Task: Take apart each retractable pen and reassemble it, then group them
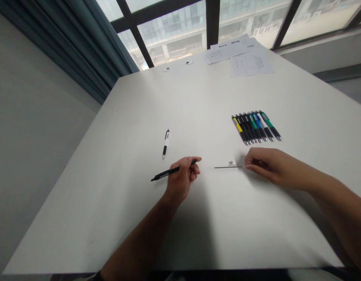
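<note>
My left hand (183, 175) is closed around a black pen barrel (165, 174), whose clicker end points down and left. To its right, the fingertips of my right hand (262, 164) pinch one end of a thin dark pen refill (227, 167), which lies level just over or on the table; the frame does not settle which. A small silvery pen tip (230, 162) sits on the table right behind the refill. Beyond my left hand lies a white pen with a black grip (166, 143).
A row of several pens (253, 127) in yellow, black, green, blue and white lies beyond my right hand on the white table (133, 117). Papers (242, 58) rest at the far edge by the window. Two small round pieces (189, 63) are near that edge. A dark curtain (89, 43) hangs at left.
</note>
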Motion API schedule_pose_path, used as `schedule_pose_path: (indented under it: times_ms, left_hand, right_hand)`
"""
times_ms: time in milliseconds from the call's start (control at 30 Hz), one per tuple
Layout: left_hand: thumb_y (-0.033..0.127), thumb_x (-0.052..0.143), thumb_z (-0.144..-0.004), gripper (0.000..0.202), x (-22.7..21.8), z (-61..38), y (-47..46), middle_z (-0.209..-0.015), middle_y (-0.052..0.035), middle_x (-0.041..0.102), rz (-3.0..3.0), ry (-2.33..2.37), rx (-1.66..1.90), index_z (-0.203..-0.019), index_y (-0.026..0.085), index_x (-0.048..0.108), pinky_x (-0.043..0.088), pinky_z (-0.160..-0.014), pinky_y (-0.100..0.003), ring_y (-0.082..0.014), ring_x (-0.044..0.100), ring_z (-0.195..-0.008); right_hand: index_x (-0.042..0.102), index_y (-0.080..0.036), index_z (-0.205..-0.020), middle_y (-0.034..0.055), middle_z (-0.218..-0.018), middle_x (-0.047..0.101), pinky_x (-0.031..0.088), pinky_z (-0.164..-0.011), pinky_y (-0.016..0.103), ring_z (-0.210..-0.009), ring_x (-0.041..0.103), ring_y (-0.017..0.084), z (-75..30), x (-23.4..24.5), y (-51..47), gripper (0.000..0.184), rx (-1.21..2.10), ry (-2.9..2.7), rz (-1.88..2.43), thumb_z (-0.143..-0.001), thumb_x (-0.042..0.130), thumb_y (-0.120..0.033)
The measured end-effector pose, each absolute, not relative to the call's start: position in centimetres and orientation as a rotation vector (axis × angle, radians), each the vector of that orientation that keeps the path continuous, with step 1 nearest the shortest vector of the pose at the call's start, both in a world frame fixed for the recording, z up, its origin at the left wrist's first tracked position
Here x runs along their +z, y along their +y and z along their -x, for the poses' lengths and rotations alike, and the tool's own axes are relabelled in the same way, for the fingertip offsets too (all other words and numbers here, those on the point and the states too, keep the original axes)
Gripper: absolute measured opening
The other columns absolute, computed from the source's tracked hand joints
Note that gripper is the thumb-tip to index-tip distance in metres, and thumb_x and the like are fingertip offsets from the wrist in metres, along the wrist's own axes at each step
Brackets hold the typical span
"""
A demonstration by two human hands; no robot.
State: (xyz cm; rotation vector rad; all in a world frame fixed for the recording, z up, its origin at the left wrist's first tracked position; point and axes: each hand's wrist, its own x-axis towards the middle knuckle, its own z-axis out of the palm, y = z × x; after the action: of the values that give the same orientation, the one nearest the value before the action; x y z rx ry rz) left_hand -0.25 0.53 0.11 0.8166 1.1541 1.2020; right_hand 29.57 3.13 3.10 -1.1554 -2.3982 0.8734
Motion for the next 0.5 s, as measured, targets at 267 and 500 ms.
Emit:
schedule_pose_path:
  times_ms: [267, 500]
  left_hand:
    - [0.054, 0.07, -0.085, 0.043, 0.1, 0.1, 0.6, -0.059, 0.0004, 0.06, -0.799, 1.168, 1.22, -0.091, 0.012, 0.079, 0.025, -0.044, -0.02, -0.0048, 0.04, -0.045]
    - [0.061, 0.069, -0.089, 0.05, -0.3, 0.2, 0.4, -0.062, -0.0013, 0.063, -0.921, 1.168, 1.255, -0.096, 0.013, 0.082, 0.027, -0.045, -0.021, -0.0051, 0.038, -0.048]
  right_hand:
    - [0.066, -0.021, -0.082, 0.005, -0.074, 0.069, 0.047, -0.06, 0.032, -0.063, 0.059, 0.018, -29.4, 2.5, 3.5, 0.015, 0.757, -2.47, 1.189, -0.094, 0.058, -0.025]
    - [0.068, -0.021, -0.081, 0.0058, -0.075, 0.068, 0.046, -0.061, 0.034, -0.064, 0.06, 0.019, -30.0, 1.9, 3.8, 0.016, 0.675, -2.44, 1.304, -0.093, 0.063, -0.031]
